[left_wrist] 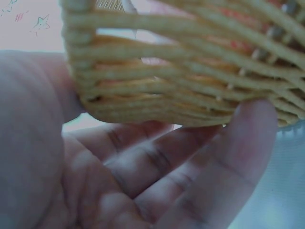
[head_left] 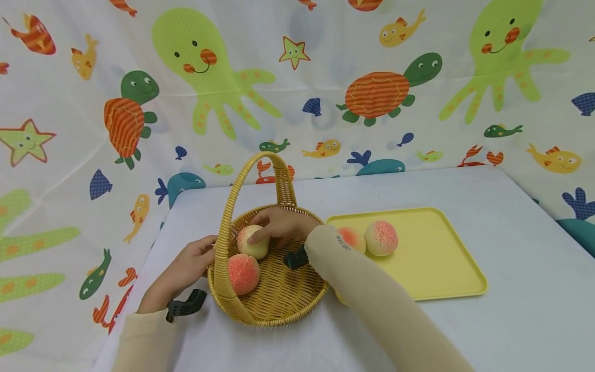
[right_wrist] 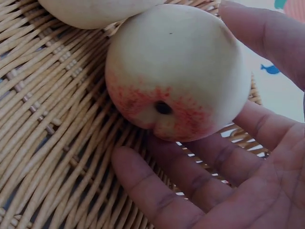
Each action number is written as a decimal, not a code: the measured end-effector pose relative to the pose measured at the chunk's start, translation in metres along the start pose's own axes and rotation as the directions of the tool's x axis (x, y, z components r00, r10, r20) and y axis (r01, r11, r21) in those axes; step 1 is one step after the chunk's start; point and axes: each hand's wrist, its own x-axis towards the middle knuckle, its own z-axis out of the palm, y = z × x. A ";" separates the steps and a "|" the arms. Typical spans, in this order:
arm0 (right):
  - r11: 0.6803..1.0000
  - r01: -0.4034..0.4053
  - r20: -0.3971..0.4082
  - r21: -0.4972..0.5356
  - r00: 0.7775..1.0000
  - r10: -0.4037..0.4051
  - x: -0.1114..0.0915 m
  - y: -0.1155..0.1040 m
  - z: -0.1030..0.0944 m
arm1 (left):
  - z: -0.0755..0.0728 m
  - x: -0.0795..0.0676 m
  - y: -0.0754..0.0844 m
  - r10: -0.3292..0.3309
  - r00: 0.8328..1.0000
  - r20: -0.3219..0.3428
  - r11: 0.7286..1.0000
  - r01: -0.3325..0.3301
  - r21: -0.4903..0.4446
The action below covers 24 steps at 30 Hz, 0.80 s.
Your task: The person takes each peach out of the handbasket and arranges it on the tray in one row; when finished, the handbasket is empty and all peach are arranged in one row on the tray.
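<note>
A wicker basket point(head_left: 290, 307) with a tall arched handle stands on the white table. Inside its left part lie a pale peach point(head_left: 252, 243) and a redder peach point(head_left: 244, 275). My right hand point(head_left: 285, 226) reaches into the basket and holds the pale peach; in the right wrist view, thumb and fingers lie around this peach point(right_wrist: 186, 67), its speckled red end showing. At the basket's left side, my left hand point(head_left: 188, 264) grips the woven wall point(left_wrist: 143, 90), fingers passing under it in the left wrist view.
Right of the basket lies a yellow tray point(head_left: 437, 258). Two more peaches sit at its left, one in plain sight point(head_left: 381, 238), the other peach point(head_left: 352, 237) partly behind my right sleeve. Behind the table hangs a curtain point(head_left: 321, 62) printed with sea animals.
</note>
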 end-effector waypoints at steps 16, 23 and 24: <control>0.999 0.024 -0.026 -0.038 0.999 -0.025 0.000 -0.001 0.002 | 0.001 0.000 0.001 0.005 1.000 -0.008 1.000 -0.005 -0.001; 0.998 0.035 -0.041 -0.054 0.998 -0.038 -0.005 -0.002 -0.002 | 0.000 0.000 0.001 0.002 1.000 -0.008 1.000 -0.002 0.007; 0.998 0.037 -0.046 -0.054 0.998 -0.039 -0.007 -0.002 -0.003 | 0.000 0.000 0.002 0.000 1.000 -0.009 1.000 0.000 0.008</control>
